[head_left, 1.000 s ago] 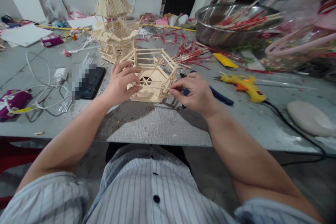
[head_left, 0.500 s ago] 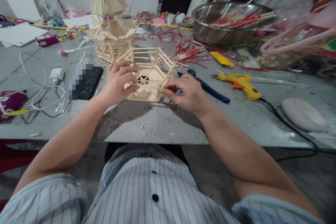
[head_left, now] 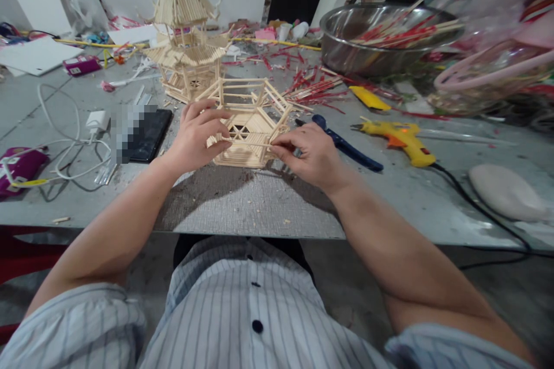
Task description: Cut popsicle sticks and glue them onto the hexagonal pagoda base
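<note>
Fingers of our left hand [head_left: 197, 136] and right hand [head_left: 310, 153] pinch a thin pale wooden stick [head_left: 249, 142] by its ends, left-to-right across a hexagonal pale wooden frame [head_left: 240, 157].

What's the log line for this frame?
stick: along near side of hexagonal frame | left hand: at left end | right hand: pinching right end | glue gun: on table, unheld

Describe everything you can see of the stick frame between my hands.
The frame looks made of thin, pale wooden sticks: six-sided, open-topped, with slatted sides, posts, rails, and crossed sticks in its floor. It stands upright on the table, before the tower. Your left hand hides part of its left; your right hand pinches a stick across its near side, contact unclear.
</note>
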Demonstrator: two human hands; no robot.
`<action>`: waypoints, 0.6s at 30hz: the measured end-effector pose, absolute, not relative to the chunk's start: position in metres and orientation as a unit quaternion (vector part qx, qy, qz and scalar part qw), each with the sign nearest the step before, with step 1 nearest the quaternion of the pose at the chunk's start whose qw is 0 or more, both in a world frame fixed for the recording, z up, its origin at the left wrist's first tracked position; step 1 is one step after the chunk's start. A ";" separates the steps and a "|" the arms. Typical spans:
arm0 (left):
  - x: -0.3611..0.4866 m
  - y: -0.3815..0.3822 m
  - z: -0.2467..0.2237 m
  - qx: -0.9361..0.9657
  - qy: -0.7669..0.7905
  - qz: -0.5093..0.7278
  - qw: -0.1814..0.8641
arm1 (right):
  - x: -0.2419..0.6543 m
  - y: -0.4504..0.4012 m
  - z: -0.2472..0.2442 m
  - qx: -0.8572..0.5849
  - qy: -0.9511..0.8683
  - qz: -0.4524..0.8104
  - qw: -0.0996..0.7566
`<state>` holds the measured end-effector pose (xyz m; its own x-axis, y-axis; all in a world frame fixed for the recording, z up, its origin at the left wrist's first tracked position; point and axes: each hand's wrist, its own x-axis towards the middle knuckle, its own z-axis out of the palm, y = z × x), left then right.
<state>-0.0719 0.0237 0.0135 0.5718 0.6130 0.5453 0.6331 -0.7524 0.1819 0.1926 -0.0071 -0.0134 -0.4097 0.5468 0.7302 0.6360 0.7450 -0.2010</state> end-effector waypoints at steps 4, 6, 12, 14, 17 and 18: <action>-0.072 0.024 0.013 -0.889 -0.347 -0.298 0.019 | 0.193 -0.005 -0.015 -0.348 -0.838 -0.057 0.416; -0.072 0.024 0.014 -0.888 -0.349 -0.297 0.022 | 0.194 -0.005 -0.015 -0.357 -0.838 -0.053 0.409; -0.072 0.024 0.013 -0.888 -0.351 -0.297 0.027 | 0.195 -0.004 -0.015 -0.347 -0.839 -0.041 0.417; -0.072 0.024 0.013 -0.888 -0.349 -0.298 0.026 | 0.195 -0.004 -0.014 -0.351 -0.839 -0.038 0.413; -0.072 0.025 0.013 -0.886 -0.354 -0.299 0.021 | 0.195 -0.005 -0.015 -0.361 -0.839 -0.034 0.406; -0.072 0.025 0.013 -0.885 -0.354 -0.300 0.019 | 0.195 -0.005 -0.015 -0.363 -0.838 -0.034 0.405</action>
<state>-0.0718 0.0249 0.0126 0.5687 0.6161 0.5450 0.6390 -0.7481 0.1789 0.1947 -0.0049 -0.0148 -0.4073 0.5813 0.7044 0.6364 0.7338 -0.2376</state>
